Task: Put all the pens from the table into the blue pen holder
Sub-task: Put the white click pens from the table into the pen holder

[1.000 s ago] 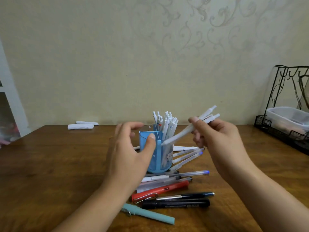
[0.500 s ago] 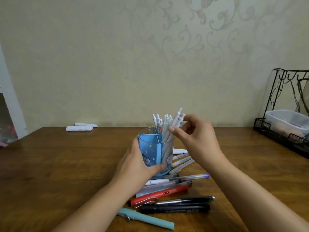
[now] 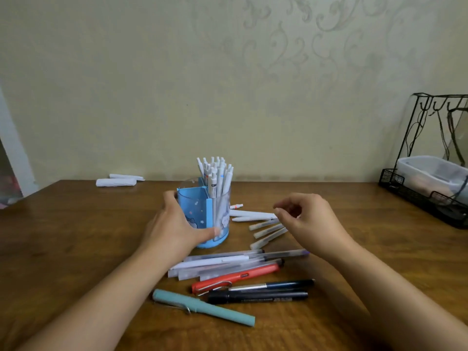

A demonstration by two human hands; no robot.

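My left hand [image 3: 174, 229] grips the blue pen holder [image 3: 204, 219], thumb across its near side and fingers curled round its far left wall; the holder stands upright on the wooden table [image 3: 76, 249] with a bunch of white pens [image 3: 215, 173] standing in its right compartment. My right hand [image 3: 307, 224] hovers to the right of the holder, fingers loosely curled and holding nothing, just above a fan of white pens [image 3: 266, 230] lying beside the holder. Nearer to me than the holder lie frosted pens [image 3: 228, 264], a red pen [image 3: 238, 277], dark pens [image 3: 258, 296] and a teal pen [image 3: 202, 306]
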